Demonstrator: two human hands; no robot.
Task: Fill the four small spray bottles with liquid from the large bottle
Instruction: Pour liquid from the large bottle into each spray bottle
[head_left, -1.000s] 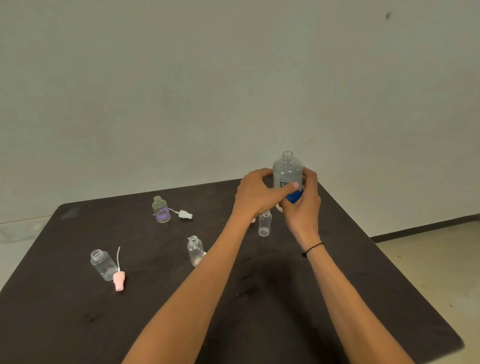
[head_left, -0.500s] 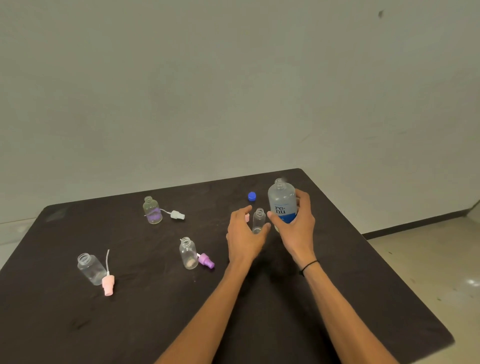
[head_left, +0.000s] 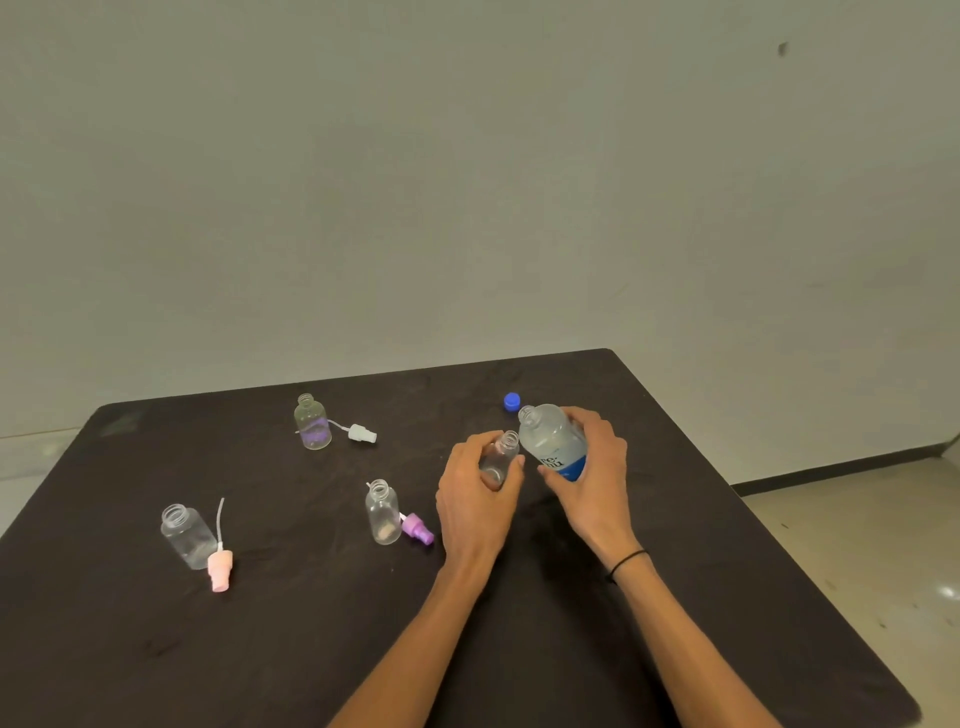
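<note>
Pouring setup: large bottle (head_left: 553, 441) is gripped by the right hand (head_left: 589, 470), tilted left, its open mouth just beside the small bottle (head_left: 501, 457).
Left hand (head_left: 475, 491): curled around that small bottle, right of centre on the bench (head_left: 519, 649).
Blue cap (head_left: 511, 401): set down just beyond.
</note>
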